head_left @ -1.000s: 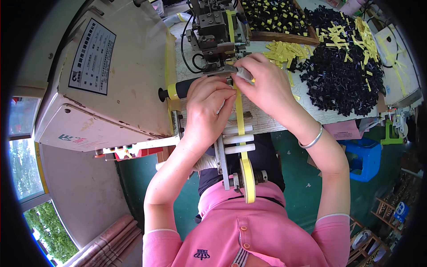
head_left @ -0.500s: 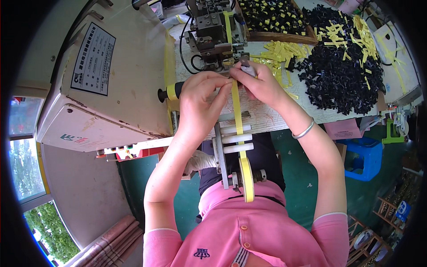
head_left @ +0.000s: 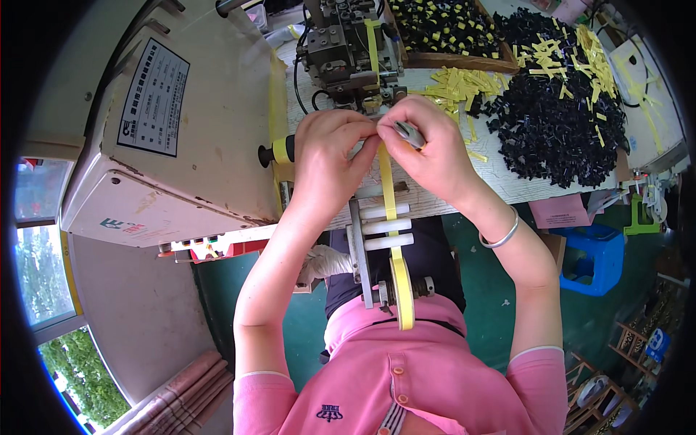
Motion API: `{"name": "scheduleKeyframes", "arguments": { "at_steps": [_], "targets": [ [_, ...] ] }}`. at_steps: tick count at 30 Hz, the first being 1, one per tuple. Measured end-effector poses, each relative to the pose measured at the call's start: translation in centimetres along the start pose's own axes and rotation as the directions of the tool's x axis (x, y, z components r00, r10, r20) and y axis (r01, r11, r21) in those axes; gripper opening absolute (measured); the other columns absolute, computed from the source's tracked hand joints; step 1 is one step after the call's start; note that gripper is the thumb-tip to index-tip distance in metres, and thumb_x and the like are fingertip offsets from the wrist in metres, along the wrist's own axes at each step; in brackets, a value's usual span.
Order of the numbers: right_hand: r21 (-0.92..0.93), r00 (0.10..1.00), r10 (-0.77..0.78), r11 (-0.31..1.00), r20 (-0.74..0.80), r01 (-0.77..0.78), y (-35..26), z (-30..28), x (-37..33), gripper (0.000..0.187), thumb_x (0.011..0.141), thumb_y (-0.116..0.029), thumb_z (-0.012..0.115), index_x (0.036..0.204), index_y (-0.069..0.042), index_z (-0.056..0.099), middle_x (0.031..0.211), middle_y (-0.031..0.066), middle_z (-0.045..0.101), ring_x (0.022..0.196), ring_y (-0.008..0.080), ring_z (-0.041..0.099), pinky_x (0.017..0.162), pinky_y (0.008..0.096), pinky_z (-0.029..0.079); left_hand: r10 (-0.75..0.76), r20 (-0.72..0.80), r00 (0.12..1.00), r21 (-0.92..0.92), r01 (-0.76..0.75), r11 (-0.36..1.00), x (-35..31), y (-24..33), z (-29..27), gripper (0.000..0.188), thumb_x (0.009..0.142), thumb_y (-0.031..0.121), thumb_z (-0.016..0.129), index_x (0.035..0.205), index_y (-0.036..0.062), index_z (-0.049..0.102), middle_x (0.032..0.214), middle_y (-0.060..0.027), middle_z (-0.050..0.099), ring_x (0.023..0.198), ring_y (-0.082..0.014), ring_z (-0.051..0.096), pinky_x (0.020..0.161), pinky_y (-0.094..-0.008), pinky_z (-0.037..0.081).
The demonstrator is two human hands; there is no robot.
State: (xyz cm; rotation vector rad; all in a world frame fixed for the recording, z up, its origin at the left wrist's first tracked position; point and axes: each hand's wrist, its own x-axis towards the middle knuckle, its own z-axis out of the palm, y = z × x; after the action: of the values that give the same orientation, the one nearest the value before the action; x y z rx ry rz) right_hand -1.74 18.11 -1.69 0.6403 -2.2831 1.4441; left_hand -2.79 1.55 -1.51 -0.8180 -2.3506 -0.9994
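My left hand [head_left: 330, 148] is closed, its thumb and forefinger pinched over the yellow strip in front of the machine head [head_left: 341, 54]. Whatever lies between those fingertips is hidden. My right hand [head_left: 433, 148] meets it there with fingertips pressed together, and a slim silver metal tool [head_left: 410, 135], whose exact kind I cannot make out, is tucked in its grip. Beneath both hands the yellow strip [head_left: 389, 190] runs from a roll [head_left: 403, 297] near my waist, past several white rollers [head_left: 386, 226], up toward the machine.
A large beige machine cabinet [head_left: 196, 138] stands at my left. To the right lie a heap of small black pieces [head_left: 558, 130] and loose yellow strips [head_left: 453, 85]. Behind them sits a wooden tray [head_left: 464, 61] of black and yellow pieces. A blue stool [head_left: 594, 264] stands on the floor.
My right hand has turned and drawn slightly nearer me, tilting the silver tool the other way; its fingertips now touch the left hand's. My left hand has barely shifted.
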Motion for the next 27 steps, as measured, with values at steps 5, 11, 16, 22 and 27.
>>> {"name": "scheduleKeyframes", "arguments": {
  "at_steps": [5,11,16,22,27],
  "targets": [
    [0.078,0.992,0.125,0.989,-0.019,-0.123,-0.3,0.2,-0.4,0.009,0.080,-0.002,0.067,0.088,-0.001,0.062,0.082,0.0069,0.059,0.075,0.0186,0.056,0.068,0.0280,0.045,0.027,-0.007,1.000,0.025,-0.026,0.999,-0.3,-0.4,0.4,0.011,0.069,0.007,0.071,0.078,0.0050,0.065,0.083,-0.0045,0.065,0.081,-0.0260,0.060,0.079,-0.0384,0.042],
    [0.140,0.997,0.058,0.989,-0.043,-0.052,0.5,-0.2,0.4,0.003,0.082,-0.002,0.065,0.083,-0.001,0.063,0.077,0.0041,0.060,0.072,0.0125,0.054,0.065,0.0257,0.043,-0.134,0.035,0.990,-0.167,0.138,0.976,0.6,0.2,0.4,0.008,0.071,0.006,0.069,0.076,0.0038,0.064,0.076,-0.0070,0.065,0.073,-0.0281,0.061,0.073,-0.0387,0.044],
    [0.251,0.973,0.215,0.950,-0.084,-0.188,2.0,-0.7,-0.5,0.006,0.085,-0.005,0.065,0.081,0.000,0.061,0.068,-0.0006,0.056,0.061,0.0055,0.047,0.055,0.0224,0.038,-0.137,0.141,0.980,-0.136,0.157,0.978,1.0,-0.2,0.3,0.007,0.073,0.006,0.067,0.077,0.0030,0.063,0.073,-0.0079,0.065,0.069,-0.0283,0.061,0.069,-0.0384,0.045],
    [0.335,0.935,0.346,0.893,-0.082,-0.301,2.3,-0.3,-1.3,0.008,0.088,-0.008,0.063,0.083,-0.002,0.061,0.059,-0.0045,0.050,0.051,0.0018,0.040,0.045,0.0197,0.030,-0.100,0.070,0.993,-0.084,0.105,0.991,0.4,0.1,0.6,0.006,0.074,0.006,0.066,0.078,0.0036,0.063,0.075,-0.0075,0.065,0.070,-0.0278,0.062,0.067,-0.0374,0.045],
    [0.370,0.909,0.416,0.850,-0.030,-0.376,1.9,-0.2,-1.0,0.008,0.088,-0.009,0.063,0.083,-0.002,0.061,0.061,-0.0040,0.050,0.050,0.0019,0.040,0.045,0.0198,0.030,-0.066,0.052,0.996,-0.058,0.069,0.996,0.3,-0.2,0.8,0.006,0.073,0.006,0.066,0.077,0.0040,0.063,0.076,-0.0073,0.065,0.069,-0.0279,0.062,0.066,-0.0375,0.044]
  ]
}}
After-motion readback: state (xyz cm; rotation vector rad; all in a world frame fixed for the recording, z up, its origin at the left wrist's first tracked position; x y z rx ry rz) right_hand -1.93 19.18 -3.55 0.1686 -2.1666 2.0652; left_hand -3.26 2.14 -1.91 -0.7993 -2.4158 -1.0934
